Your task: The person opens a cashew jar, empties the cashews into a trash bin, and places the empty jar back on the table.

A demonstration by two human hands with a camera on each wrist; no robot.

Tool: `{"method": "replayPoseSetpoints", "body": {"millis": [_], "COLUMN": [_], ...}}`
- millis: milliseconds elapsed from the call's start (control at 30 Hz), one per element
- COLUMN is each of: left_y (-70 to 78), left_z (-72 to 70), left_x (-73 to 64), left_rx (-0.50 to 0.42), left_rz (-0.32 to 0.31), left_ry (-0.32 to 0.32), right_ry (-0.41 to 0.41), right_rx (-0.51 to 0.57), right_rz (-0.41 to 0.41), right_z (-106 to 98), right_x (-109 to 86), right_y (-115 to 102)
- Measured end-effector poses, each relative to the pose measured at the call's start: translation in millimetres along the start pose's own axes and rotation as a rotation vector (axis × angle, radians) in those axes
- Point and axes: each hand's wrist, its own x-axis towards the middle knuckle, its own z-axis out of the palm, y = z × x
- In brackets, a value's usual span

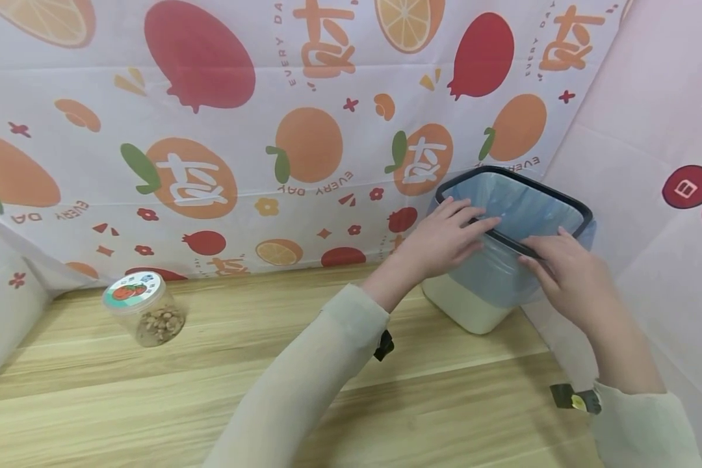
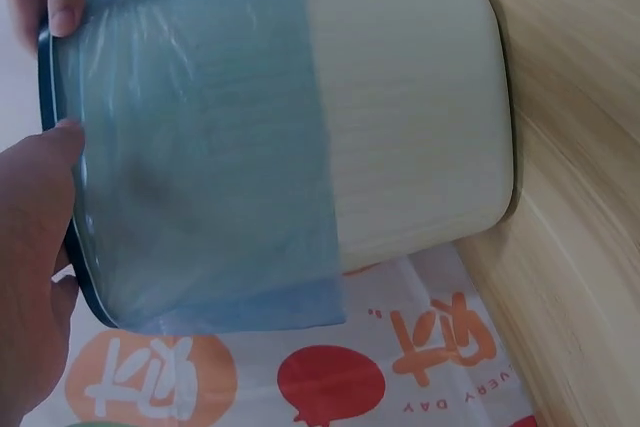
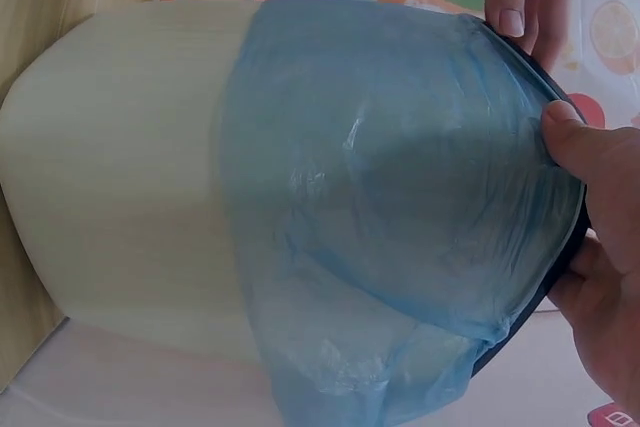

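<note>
The left hand (image 1: pixel 444 237) and right hand (image 1: pixel 570 276), both partly bent, pinched the black rim (image 1: pixel 543 188); crinkly blue plastic bag (image 1: pixel 494 276) draped the smooth, round-cornered bin (image 1: pixel 468 311) at right.

One bin (image 1: pixel 468 312) had one liner (image 1: pixel 491 270) and one rim (image 1: pixel 491 169). At the bin's rim were one left hand (image 1: pixel 444 237) and one right hand (image 1: pixel 570 276), two in all. Two sleeves (image 1: pixel 310 370) showed on the near side of the bin. One jar (image 1: pixel 158 322) with one lid (image 1: pixel 131 290) stood left of the bin.
</note>
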Motion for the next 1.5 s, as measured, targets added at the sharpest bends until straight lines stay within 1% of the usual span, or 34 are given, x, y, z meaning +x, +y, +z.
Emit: {"method": "replayPoseSetpoints", "body": {"millis": [133, 233, 400, 600, 833, 1033, 1133, 1267, 1433, 1500], "left_y": [-2.5, -4.9, -8.3, -8.6, -9.3, -12.3, -14.1, -14.3, -12.9, -12.1], "left_z": [-1.9, -2.0, -0.7, -1.6, -3.0, -7.2, -9.5, -12.2, -16.2, -18.0], "left_x": [-7.4, -14.2, -26.8, -38.7, -53.5, -66.7, -72.8, -82.5, -95.5, -100.0], "left_rx": [-0.020, 0.003, 0.035, 0.029, 0.031, 0.050, 0.070, 0.090, 0.089, 0.087], "left_rz": [-0.001, -0.002, 0.026, 0.049, 0.047, 0.063, 0.067, 0.062, 0.051, 0.045], "left_ry": [0.003, 0.018, 0.096, 0.187, 0.221, 0.257, 0.279, 0.299, 0.342, 0.355], "right_ry": [0.028, 0.047, 0.071, 0.086, 0.117, 0.183, 0.196, 0.189, 0.241, 0.247], "right_rx": [0.011, 0.028, 0.055, 0.071, 0.063, 0.115, 0.130, 0.127, 0.159, 0.172], "right_rz": [-0.028, -0.047, -0.082, -0.110, -0.144, -0.190, -0.193, -0.193, -0.224, -0.230], "right_z": [1.3, 3.0, 6.1, 8.2, 9.4, 13.3, 15.6, 17.7, 21.4, 21.9], "right_x": [-0.5, -1.0, -1.1, -1.6, -1.5, -0.4, 0.6, 0.9, 2.6, 3.2], "right_y": [-5.2, -9.7, -17.3, -26.1, -36.2, -46.7, -52.1, -59.6, -70.8, -74.4]}}
